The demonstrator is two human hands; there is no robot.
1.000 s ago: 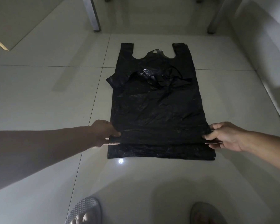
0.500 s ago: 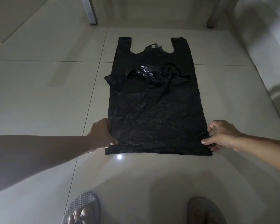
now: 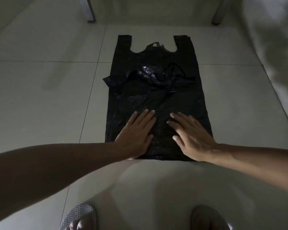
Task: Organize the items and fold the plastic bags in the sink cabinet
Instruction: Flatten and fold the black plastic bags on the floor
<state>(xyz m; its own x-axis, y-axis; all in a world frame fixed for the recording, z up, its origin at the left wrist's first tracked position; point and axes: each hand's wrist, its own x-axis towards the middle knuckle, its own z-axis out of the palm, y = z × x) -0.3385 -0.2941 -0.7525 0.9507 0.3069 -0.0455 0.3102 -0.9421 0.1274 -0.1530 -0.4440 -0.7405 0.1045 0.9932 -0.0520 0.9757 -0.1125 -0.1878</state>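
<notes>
Now your left hand [image 3: 136,133] and right hand [image 3: 192,136] press flat, fingers straight and slightly spread, on the black plastic bag [image 3: 156,90] at frame centre (likely smoothing it for folding) on the tiled floor [image 3: 40,97].

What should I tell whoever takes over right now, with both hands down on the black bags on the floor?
Left hand: flat, fingers straight, pressing the near part of the top bag.
Right hand: likewise flat on it, beside the left, holding nothing.
Black plastic bags: spread on the tiled floor, handles pointing away; a smaller, crumpled-topped bag lies over a larger flat one, near edges lined up.
Done: bags stacked and laid out.
Left: smooth the wrinkled upper part, then fold, probably lengthwise first. The cabinet and other items are out of view.
</notes>
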